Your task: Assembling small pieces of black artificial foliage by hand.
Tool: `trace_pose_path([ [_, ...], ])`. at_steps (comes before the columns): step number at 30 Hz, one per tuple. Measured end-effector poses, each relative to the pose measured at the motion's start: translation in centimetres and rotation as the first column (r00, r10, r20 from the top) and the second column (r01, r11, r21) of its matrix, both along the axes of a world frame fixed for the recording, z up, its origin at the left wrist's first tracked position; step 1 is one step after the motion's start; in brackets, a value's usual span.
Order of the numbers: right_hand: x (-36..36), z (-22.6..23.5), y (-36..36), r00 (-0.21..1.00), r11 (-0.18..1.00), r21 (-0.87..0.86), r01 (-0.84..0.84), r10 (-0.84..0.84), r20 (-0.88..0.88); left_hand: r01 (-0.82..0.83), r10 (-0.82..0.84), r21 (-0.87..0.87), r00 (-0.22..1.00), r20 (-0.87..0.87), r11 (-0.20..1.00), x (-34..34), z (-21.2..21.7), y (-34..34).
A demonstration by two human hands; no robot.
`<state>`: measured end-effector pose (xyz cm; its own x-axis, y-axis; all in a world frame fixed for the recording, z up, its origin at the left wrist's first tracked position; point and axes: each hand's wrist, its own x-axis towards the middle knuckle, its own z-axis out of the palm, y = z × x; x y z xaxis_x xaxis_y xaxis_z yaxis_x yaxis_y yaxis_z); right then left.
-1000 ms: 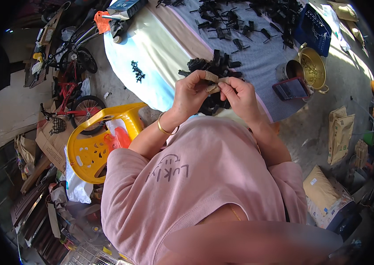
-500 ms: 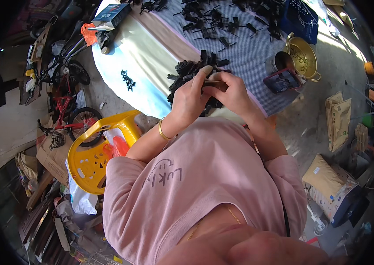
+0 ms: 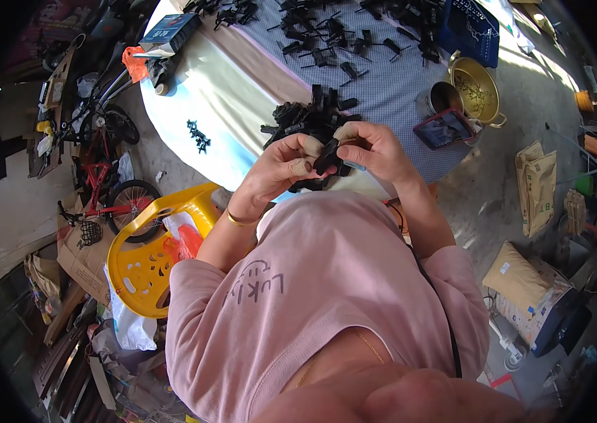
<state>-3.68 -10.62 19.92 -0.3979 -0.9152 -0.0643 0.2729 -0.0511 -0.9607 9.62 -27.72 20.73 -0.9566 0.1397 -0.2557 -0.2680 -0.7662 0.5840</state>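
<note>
A small black plastic part is held up between my two hands, just above the near edge of the table. My right hand pinches its right side between thumb and forefinger. The curled thumb and forefinger of my left hand grip its left side. Beige coverings wrap several of my fingertips. Directly beyond my hands lies a dense pile of similar black parts, partly hidden by my fingers. A pale bluish sliver shows below my right thumb; I cannot tell what it is.
Many black parts with thin prongs lie across the far cloth, and a small black cluster sits left. At right are a phone, a gold pot and a blue basket. A yellow chair stands left.
My hands have drawn slightly apart and toward me, and the black part between them now shows more plainly. The left fingers have shifted from over the part to its left side.
</note>
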Motion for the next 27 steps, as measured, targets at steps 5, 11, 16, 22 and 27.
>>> trace_pose_path([
  [5,-0.1,1.2,-0.7,0.962,0.995,-0.04,-0.096,0.082,-0.261,0.148,-0.15,0.124,0.989,0.005,0.981,-0.4,-0.6,0.3],
  [11,1.2,-0.3,-0.8,0.955,0.993,0.028,0.111,-0.099,-0.281,0.032,-0.03,-0.017,0.993,0.112,0.999,-0.3,-1.1,0.3],
  [16,2.2,0.5,-0.8,0.936,0.973,0.099,0.209,-0.17,-0.307,-0.211,0.233,-0.419,0.972,0.002,0.883,-1.1,-0.1,0.8],
  [22,2.6,1.0,-1.5,0.926,0.973,0.1,0.209,-0.164,-0.341,-0.235,0.241,-0.541,0.969,-0.06,0.808,-0.6,0.1,1.1],
  [27,2.6,1.3,-1.6,0.931,0.969,0.138,0.204,-0.148,-0.334,-0.299,0.311,-0.583,0.947,-0.084,0.755,-0.6,-0.1,1.6],
])
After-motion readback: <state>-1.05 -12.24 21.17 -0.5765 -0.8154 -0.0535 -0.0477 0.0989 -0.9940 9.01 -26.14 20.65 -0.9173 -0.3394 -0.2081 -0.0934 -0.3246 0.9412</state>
